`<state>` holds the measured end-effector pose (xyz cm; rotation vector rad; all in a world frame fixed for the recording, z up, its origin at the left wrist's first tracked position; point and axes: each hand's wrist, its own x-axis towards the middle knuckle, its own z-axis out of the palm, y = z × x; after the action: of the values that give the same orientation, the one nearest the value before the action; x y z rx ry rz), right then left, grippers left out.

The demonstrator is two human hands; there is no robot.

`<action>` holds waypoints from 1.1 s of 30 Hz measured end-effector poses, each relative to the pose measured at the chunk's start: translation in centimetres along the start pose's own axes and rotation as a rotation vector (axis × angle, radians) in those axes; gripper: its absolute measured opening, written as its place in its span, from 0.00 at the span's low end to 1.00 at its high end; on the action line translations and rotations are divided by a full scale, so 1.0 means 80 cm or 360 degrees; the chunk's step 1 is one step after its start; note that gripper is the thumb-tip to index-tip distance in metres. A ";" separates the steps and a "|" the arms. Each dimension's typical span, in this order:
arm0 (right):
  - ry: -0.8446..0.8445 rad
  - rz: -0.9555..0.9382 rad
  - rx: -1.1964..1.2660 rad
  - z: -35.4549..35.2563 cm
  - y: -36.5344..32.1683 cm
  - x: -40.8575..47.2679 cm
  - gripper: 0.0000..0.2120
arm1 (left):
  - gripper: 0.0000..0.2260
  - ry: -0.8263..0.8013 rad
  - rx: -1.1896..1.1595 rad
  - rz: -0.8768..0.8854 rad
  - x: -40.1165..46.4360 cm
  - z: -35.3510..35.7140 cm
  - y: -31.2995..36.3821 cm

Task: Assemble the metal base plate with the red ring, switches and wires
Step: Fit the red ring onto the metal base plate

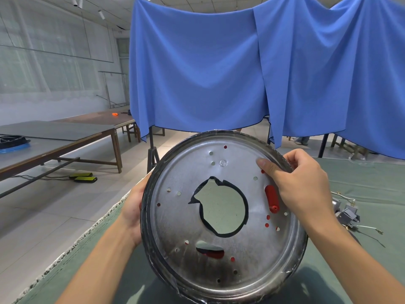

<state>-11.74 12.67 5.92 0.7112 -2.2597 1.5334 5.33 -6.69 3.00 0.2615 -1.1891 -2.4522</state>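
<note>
- Plate [175,216]: round metal disc, held up tilted toward the camera above the green mat [361,194]; black-edged central hole, many small holes, dark wrapped rim.
- Red ring [271,198]: behind the plate, seen only through its slots and small holes.
- Left hand [131,207]: grips the plate's left rim; fingers hidden behind it.
- Right hand [304,187]: curled over the upper right rim, thumb pressed on the plate face; it covers part of the rim and some holes.
- Switches [348,212]: small grey parts on the mat right of the plate, partly hidden by the right forearm.
- Wires [370,228]: thin leads lying beside the switches.
- Yellow-black boxes [84,177]: two, on the floor to the left.
- Tables [65,137]: long, at left; a black-and-blue round thing [13,142] on the nearer, an orange item [114,114] farther off.
- Blue cloth [219,73]: hung across the back, blocks the room beyond.
</note>
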 end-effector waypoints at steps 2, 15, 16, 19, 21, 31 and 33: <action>0.0004 -0.0001 0.0003 0.001 -0.001 -0.001 0.20 | 0.23 0.0014 0.0022 0.0009 0.000 -0.002 0.000; -0.0002 0.0023 0.0014 0.005 0.008 0.001 0.20 | 0.14 -0.0094 -0.0012 0.0016 0.001 0.005 0.000; -0.0009 0.0031 0.0009 0.005 0.009 0.001 0.20 | 0.09 -0.0043 -0.0021 -0.0010 0.001 0.006 -0.001; -0.0031 0.0051 -0.0008 0.005 0.012 0.003 0.20 | 0.25 -0.0001 -0.0085 -0.0026 0.010 -0.004 -0.003; -0.0041 0.0071 -0.0024 0.005 0.014 0.004 0.20 | 0.25 0.0009 -0.0089 -0.0056 0.007 -0.001 -0.002; -0.0183 0.0151 -0.0189 0.007 0.020 0.004 0.20 | 0.16 0.0138 0.0058 -0.0206 0.006 0.006 0.000; -0.0209 0.0170 -0.0227 0.008 0.021 0.004 0.20 | 0.17 0.0188 0.0081 -0.0211 0.007 0.004 -0.001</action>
<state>-12.92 12.51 4.55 0.6788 -2.5120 1.3899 4.71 -6.62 3.14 0.5082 -1.2199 -2.4817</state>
